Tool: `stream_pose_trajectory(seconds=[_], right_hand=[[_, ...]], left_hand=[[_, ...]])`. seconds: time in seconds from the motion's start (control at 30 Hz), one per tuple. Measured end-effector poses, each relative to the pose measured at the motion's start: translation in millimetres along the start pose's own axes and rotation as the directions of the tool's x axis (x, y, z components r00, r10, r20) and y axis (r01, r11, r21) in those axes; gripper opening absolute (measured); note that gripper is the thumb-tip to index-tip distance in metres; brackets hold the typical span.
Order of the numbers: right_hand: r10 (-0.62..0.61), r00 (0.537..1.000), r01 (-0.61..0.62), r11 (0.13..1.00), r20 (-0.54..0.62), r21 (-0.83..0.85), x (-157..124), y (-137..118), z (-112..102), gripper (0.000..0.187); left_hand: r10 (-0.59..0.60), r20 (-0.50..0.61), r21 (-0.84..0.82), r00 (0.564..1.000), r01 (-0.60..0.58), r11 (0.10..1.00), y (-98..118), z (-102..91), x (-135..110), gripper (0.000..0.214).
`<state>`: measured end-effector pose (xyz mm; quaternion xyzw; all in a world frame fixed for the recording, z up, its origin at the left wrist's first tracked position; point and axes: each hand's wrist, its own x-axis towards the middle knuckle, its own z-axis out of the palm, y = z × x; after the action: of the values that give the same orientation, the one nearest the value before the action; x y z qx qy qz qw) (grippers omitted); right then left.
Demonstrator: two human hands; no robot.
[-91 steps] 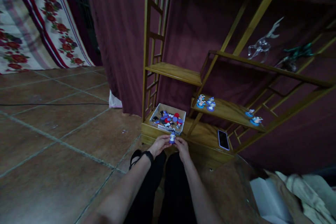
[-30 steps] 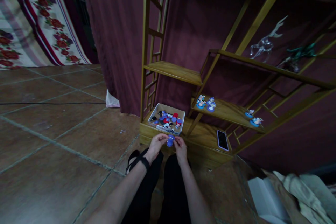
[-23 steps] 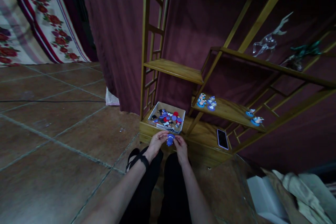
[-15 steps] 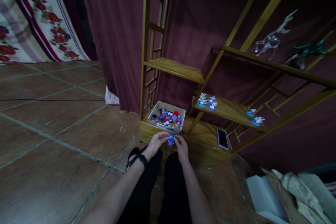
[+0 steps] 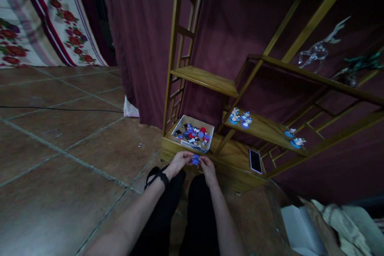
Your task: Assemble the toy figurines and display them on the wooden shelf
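Both my hands pinch one small blue toy figure (image 5: 195, 160) just in front of the wooden shelf unit's bottom board (image 5: 237, 156). My left hand (image 5: 179, 161), with a black band at the wrist, holds its left side. My right hand (image 5: 207, 167) grips its right side. Right behind the figure sits an open cardboard box (image 5: 193, 133) with several small red, blue and black toy pieces in it. More little figures on blue bases stand in a group (image 5: 240, 117) on the middle shelf, and two others (image 5: 295, 137) stand further right.
A dark phone (image 5: 255, 161) lies flat on the bottom board. A clear glass deer (image 5: 321, 48) and a dark green ornament (image 5: 357, 66) stand on the upper shelf. Maroon curtains hang behind. Tiled floor with a black cable (image 5: 60, 109) spreads left; papers and cloth (image 5: 324, 224) lie at lower right.
The figure stays pinched between both hands, turned slightly so its blue base faces up. The view has shifted a little to the left and downward; the hands sit a bit closer to the box.
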<state>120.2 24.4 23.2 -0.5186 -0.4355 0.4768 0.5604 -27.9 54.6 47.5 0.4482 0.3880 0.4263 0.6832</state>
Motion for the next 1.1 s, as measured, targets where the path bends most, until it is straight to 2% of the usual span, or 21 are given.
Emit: stream_pose_trajectory(seconds=[0.17,0.27,0.37,0.57,0.77,0.9,1.1], right_hand=[[0.12,0.993,-0.117,0.989,-0.024,0.092,3,0,6,0.031],[0.13,0.989,-0.122,0.985,-0.066,0.124,5,0,11,0.035],[0.124,0.991,-0.118,0.988,-0.051,0.104,5,0,15,0.038],[0.165,0.986,-0.166,0.979,0.013,0.117,4,-2,14,0.04],[0.162,0.985,-0.169,0.971,0.05,0.17,4,-3,9,0.037],[0.182,0.983,-0.18,0.974,-0.003,0.134,7,1,10,0.037],[0.127,0.989,-0.119,0.987,-0.072,0.11,8,3,15,0.029]], left_hand=[[-0.049,-0.089,-0.08,0.995,0.042,0.996,-3,3.0,4,0.02],[-0.066,-0.133,-0.137,0.989,0.047,0.989,-6,3.5,7,0.022],[-0.071,-0.146,-0.16,0.987,0.048,0.986,-8,2.8,9,0.021],[-0.077,-0.063,-0.138,0.995,0.068,0.988,-8,0.6,10,0.028],[-0.078,-0.076,-0.11,0.994,0.069,0.992,-13,1.3,13,0.031],[-0.081,-0.075,-0.119,0.994,0.072,0.99,-18,2.1,17,0.026],[-0.142,-0.102,-0.161,0.985,0.124,0.979,-19,3.9,20,0.022]])
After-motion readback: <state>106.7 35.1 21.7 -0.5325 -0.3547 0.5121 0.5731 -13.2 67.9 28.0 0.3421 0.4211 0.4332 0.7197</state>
